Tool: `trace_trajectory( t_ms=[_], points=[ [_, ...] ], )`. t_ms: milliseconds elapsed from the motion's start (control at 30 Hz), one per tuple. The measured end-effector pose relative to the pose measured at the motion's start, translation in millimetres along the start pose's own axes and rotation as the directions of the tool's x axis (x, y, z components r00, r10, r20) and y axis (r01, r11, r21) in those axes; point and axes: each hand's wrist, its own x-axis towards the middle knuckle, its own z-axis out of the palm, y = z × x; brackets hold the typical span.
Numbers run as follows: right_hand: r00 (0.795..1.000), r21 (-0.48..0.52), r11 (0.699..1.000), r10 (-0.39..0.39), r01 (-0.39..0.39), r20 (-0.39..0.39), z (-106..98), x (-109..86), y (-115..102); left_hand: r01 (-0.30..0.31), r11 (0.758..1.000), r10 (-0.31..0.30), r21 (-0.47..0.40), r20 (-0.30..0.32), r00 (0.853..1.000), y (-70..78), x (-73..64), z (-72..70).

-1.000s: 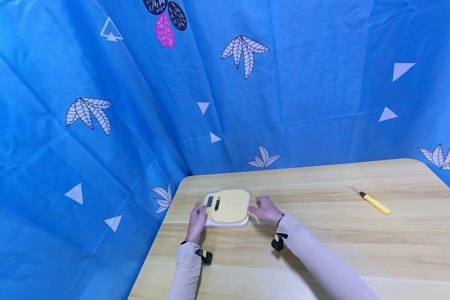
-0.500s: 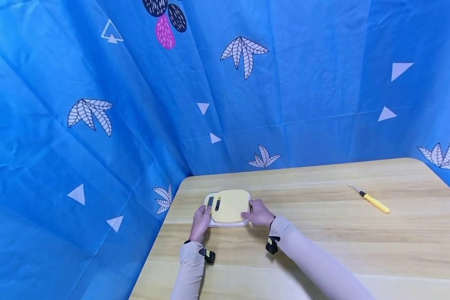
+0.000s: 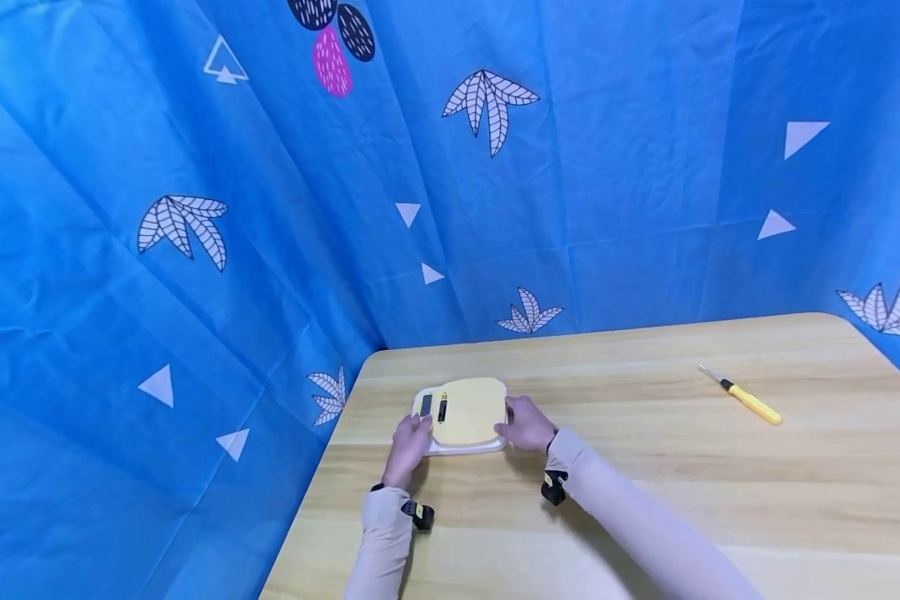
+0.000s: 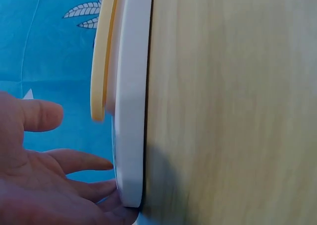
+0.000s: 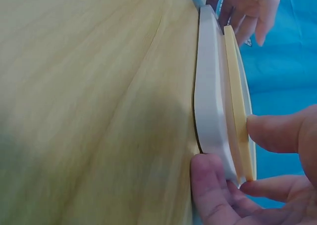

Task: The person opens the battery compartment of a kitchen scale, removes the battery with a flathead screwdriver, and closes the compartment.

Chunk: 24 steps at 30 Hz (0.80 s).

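A flat kitchen scale [image 3: 468, 412] with a pale yellow top plate and white base sits at the left part of the table, its small display and button panel on the left side. My right hand [image 3: 527, 423] grips its right end. In the right wrist view the thumb [image 5: 275, 131] presses the yellow plate while the fingertips [image 5: 207, 166] reach the base's lower edge. At the opposite end is my left hand [image 3: 408, 443]. The left wrist view shows its fingers [image 4: 81, 160] extended against the base's end, with the thumb apart from the scale.
A screwdriver [image 3: 752, 403] with a yellow handle lies on the right side of the wooden table [image 3: 630, 383]. Blue patterned curtains [image 3: 630, 167] hang behind the table and along its left side.
My right hand has come in from beside the scale and taken hold of its right end. The left hand has moved slightly right, and the scale sits slightly further right.
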Motion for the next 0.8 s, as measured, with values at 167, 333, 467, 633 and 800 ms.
trace_trajectory(
  t_ms=[167,333,467,633,800],
  points=[
    [1.000,-0.018,1.000,-0.003,0.003,0.009,-10.1,-2.6,2.7,-0.016,1.000,0.016,-0.010,0.034,0.999,7.2,-9.9,2.6],
    [0.999,-0.006,1.000,0.008,-0.008,0.035,-18.3,-5.7,8.0,-0.039,0.999,0.038,0.011,0.076,0.996,11.4,-19.8,7.3],
    [0.998,0.011,0.999,0.030,-0.031,0.063,-25.0,-8.2,9.7,-0.055,0.998,0.053,0.021,0.081,0.995,14.0,-26.1,12.1],
    [0.994,0.030,0.998,0.049,-0.052,0.093,-35.1,-12.2,12.1,-0.069,0.997,0.067,0.024,0.102,0.993,18.7,-34.1,18.5],
    [0.987,0.063,0.994,0.079,-0.088,0.142,-46.3,-15.6,18.0,-0.075,0.997,0.071,0.034,0.122,0.990,23.5,-44.0,25.0]
  ],
)
